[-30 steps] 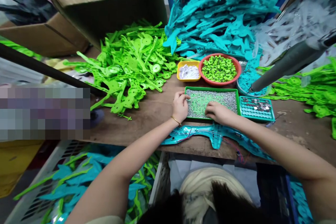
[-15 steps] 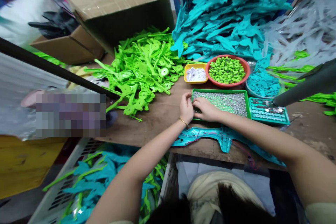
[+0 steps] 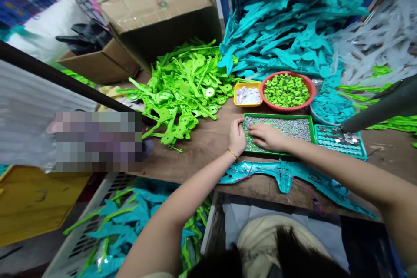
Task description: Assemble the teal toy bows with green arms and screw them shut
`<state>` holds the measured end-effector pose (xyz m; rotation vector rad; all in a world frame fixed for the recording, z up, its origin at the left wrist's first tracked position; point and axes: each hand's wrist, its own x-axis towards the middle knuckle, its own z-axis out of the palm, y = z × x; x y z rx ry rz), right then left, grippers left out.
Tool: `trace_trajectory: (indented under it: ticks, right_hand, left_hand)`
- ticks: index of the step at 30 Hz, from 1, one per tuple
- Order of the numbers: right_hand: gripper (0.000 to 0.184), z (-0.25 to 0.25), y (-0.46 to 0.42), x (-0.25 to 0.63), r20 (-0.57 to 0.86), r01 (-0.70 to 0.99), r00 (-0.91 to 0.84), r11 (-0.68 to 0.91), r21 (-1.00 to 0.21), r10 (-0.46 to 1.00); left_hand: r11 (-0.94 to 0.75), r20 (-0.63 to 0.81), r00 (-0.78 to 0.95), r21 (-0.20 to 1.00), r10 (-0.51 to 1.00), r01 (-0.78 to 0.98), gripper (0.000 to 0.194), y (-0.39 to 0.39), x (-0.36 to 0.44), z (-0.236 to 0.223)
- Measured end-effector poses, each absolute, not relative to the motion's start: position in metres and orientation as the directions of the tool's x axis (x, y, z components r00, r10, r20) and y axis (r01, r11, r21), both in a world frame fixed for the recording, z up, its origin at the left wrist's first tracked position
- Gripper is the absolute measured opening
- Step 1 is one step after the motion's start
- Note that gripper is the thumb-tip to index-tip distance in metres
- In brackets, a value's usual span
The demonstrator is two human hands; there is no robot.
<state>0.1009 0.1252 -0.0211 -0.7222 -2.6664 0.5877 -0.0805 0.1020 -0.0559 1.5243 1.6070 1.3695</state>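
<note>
One green rectangular plastic tray (image 3: 313,131), directly behind one teal moulded plastic shell (image 3: 285,175); silvery metal bits (image 3: 298,127) inside, uncountable. Left hand (image 3: 237,139) cupped at left rim, grip unclear; right hand (image 3: 269,137) over bits, fingers loosely extended.

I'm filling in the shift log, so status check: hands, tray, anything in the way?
Left hand at left edge of green tray. Right hand over small metal pieces inside, grip unclear. Turquoise part along tray's near side, right forearm partly covering it.

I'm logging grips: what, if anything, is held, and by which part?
The left hand seemingly holds the green tray by its left end; whether the right hand has metal pieces is unclear.
</note>
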Motion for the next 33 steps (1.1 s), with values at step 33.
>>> trace_trajectory:
  ticks: [33]
  right_hand:
    - [0.065, -0.034, 0.124, 0.128, -0.014, 0.511, -0.849, 0.812, -0.283, 0.529]
  left_hand:
    - [-0.134, 0.260, -0.213, 0.871, 0.942, 0.472, 0.017, 0.100, -0.078, -0.049]
